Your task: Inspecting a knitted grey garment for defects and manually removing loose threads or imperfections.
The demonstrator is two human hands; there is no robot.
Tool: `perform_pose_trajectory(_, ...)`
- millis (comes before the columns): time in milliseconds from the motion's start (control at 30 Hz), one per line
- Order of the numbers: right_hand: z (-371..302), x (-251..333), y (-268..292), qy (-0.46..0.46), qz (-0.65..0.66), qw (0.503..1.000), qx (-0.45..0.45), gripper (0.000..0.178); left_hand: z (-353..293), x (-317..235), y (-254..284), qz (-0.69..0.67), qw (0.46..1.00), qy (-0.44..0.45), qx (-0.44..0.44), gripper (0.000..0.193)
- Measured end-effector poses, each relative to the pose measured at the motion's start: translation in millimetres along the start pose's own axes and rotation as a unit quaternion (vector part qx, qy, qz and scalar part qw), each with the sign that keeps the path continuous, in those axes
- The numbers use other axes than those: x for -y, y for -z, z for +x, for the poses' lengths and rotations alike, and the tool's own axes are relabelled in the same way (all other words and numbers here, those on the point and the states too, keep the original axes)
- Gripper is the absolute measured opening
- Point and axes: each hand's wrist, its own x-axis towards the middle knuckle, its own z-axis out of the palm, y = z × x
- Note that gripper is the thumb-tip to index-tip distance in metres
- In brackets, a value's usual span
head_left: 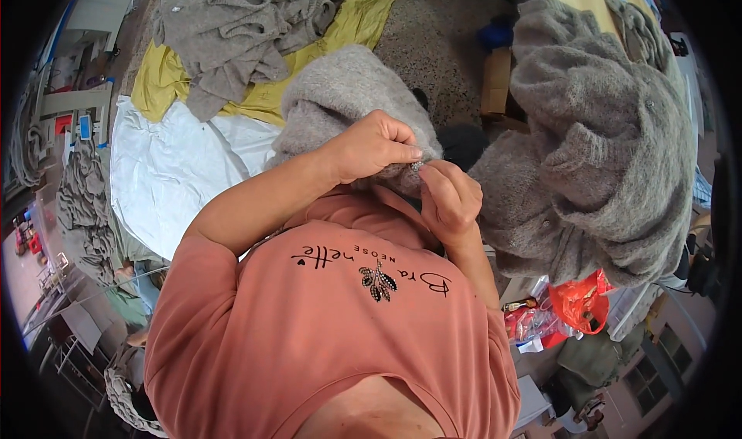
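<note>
A fuzzy grey knit garment (pixel 348 87) lies gathered in front of my body, over my lap. My left hand (pixel 379 147) is closed in a pinch at its near right edge, thumb and fingertips together. Close beside it, my right hand (pixel 452 195) is also pinched, fingers curled inward. Between the two sets of fingertips shows a small sparkly piece (pixel 417 165), perhaps a button, against the knit. Both hands seem to grip this spot together. The fingers hide most of the small piece, so its exact shape cannot be made out.
Grey knit garments (pixel 595 137) are heaped high at my right, near a cardboard box (pixel 496 79). Ahead, more knitwear (pixel 239 37) lies on a yellow sheet (pixel 359 22). A white sheet (pixel 166 168) spreads at left. A red plastic bag (pixel 580 304) sits at lower right.
</note>
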Motion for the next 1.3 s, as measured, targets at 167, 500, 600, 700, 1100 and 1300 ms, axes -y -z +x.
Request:
perform_pose_trajectory(167, 6.8, 1.5, -2.6, 0.0, -0.009, 0.999, 0.038, 0.025, -2.5, -4.6, 3.7, 0.022, 0.999, -0.005, -0.026, 0.012)
perform_pose_trajectory(500, 5.2, -15.5, -18.0, -0.111, 0.136, 0.984, 0.041, 0.024, -11.9, 6.3, 5.0, 0.049, 0.992, -0.042, -0.104, 0.003)
perform_pose_trajectory(600, 2.3, -21.7, -19.7, -0.11, 0.185, 0.974, 0.064, 0.02, -15.4, 10.8, 4.2, 0.096, 0.981, -0.075, -0.15, 0.005)
perform_pose_trajectory(700, -1.2, -21.4, -22.9, -0.124, 0.198, 0.97, 0.074, 0.02, -14.1, 15.4, 5.0, 0.091, 0.98, -0.076, -0.157, 0.006)
perform_pose_trajectory(1100, -5.0, -5.0, -36.8, -0.148, 0.005, 0.985, 0.092, 0.028, -16.5, 20.1, 7.0, 0.133, 0.962, -0.144, -0.192, 0.005)
perform_pose_trajectory(1300, -10.2, -16.7, -39.8, -0.312, 0.192, 0.921, 0.134, 0.015, -21.4, 23.5, 3.1, 0.2, 0.935, -0.18, -0.232, 0.005)
